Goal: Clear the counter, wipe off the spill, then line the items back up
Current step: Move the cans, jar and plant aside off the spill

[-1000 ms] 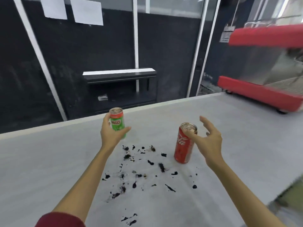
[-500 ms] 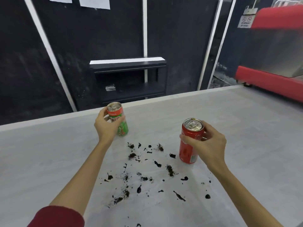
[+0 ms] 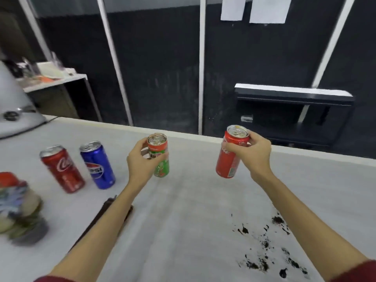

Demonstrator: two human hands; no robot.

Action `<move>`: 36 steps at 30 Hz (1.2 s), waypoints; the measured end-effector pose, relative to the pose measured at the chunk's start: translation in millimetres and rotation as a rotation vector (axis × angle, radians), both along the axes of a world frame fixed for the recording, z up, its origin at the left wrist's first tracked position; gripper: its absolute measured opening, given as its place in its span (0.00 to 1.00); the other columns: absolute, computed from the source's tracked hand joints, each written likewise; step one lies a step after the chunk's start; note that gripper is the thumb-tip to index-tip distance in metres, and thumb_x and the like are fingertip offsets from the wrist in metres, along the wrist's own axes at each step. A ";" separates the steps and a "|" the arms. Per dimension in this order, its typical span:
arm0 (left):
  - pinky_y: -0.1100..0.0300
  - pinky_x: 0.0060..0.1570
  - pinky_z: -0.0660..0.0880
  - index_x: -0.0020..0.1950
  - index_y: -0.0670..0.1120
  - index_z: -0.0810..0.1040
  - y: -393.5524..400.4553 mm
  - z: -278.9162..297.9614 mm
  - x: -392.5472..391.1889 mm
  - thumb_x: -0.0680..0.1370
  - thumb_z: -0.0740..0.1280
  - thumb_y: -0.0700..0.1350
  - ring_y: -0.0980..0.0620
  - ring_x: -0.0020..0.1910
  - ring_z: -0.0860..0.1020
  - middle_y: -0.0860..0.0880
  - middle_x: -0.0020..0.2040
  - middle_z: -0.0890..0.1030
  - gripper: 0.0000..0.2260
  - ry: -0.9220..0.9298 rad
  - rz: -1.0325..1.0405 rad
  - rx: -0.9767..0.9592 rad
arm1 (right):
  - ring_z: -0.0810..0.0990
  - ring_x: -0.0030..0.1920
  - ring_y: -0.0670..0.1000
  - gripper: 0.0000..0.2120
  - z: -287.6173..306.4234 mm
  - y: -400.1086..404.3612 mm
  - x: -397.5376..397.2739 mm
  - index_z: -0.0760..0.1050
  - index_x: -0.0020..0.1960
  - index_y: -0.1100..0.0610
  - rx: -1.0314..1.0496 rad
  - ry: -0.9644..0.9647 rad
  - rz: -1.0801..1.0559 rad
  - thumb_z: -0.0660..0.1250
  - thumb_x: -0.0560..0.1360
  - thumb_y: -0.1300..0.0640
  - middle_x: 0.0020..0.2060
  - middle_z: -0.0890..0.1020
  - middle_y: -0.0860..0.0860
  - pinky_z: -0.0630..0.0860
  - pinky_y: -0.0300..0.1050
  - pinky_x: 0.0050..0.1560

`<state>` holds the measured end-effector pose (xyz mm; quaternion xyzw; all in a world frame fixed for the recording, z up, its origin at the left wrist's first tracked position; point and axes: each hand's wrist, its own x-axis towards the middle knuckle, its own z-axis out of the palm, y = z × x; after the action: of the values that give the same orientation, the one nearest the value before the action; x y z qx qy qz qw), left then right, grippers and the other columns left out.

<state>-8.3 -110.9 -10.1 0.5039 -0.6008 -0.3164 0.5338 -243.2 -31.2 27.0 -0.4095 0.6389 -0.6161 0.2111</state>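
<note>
1. Gripping a green Milo can (image 3: 160, 157) near its top, my left hand (image 3: 142, 161) held it above the counter (image 3: 193, 200).
2. My right hand (image 3: 251, 154) clutched a red cola can (image 3: 231, 157), tilted, in the air.
3. Dark spill (image 3: 264, 247) lay toward the counter's near right edge.
4. A red can (image 3: 62, 168) and a Pepsi can (image 3: 97, 164) stood side by side toward the left edge.

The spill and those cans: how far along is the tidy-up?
Early stage. Done: a red can and a blue can stand aside at the left of the counter. In hand: the left hand holds a green can, and the right hand holds another red can. Left: the dark spill is unwiped, and nothing is lined back up.
</note>
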 end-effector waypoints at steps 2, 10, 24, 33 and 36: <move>0.64 0.48 0.73 0.64 0.44 0.72 3.3 -7.1 24.5 0.67 0.75 0.38 0.54 0.55 0.74 0.50 0.59 0.77 0.27 -0.011 0.047 0.017 | 0.79 0.46 0.49 0.22 -1.1 -31.2 23.6 0.77 0.55 0.54 0.006 -0.006 0.070 0.78 0.62 0.59 0.46 0.80 0.48 0.75 0.43 0.46; 0.70 0.44 0.71 0.63 0.45 0.72 3.9 -32.5 65.6 0.65 0.76 0.37 0.51 0.57 0.76 0.47 0.61 0.78 0.28 0.054 0.184 0.082 | 0.78 0.49 0.49 0.26 -21.6 -110.2 97.4 0.75 0.58 0.56 0.086 0.024 0.258 0.78 0.63 0.55 0.53 0.81 0.52 0.75 0.44 0.49; 0.62 0.53 0.72 0.68 0.46 0.67 -1.8 -33.0 65.7 0.67 0.75 0.41 0.56 0.58 0.73 0.47 0.65 0.75 0.31 0.024 0.127 0.143 | 0.75 0.60 0.54 0.32 -42.3 -122.0 126.6 0.68 0.66 0.54 0.196 0.108 0.331 0.76 0.65 0.52 0.62 0.76 0.54 0.74 0.53 0.60; 0.58 0.55 0.73 0.62 0.45 0.74 52.7 -38.5 134.6 0.73 0.69 0.42 0.49 0.59 0.76 0.47 0.61 0.78 0.17 -0.087 0.156 0.101 | 0.76 0.58 0.55 0.18 -44.2 -46.5 147.3 0.74 0.60 0.60 -0.023 0.406 0.330 0.67 0.71 0.64 0.59 0.78 0.56 0.69 0.39 0.54; 0.58 0.58 0.68 0.61 0.47 0.76 84.2 -53.4 164.7 0.76 0.65 0.44 0.52 0.60 0.74 0.48 0.62 0.78 0.13 -0.227 0.188 0.153 | 0.74 0.62 0.53 0.16 -54.2 -18.3 179.6 0.77 0.59 0.59 0.120 0.639 0.713 0.65 0.72 0.65 0.60 0.79 0.54 0.67 0.39 0.61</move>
<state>156.5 -26.7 -63.4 0.6297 -0.5814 -0.2511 0.4499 -63.6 -49.6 -27.1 -0.7589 0.5261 -0.3105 0.2254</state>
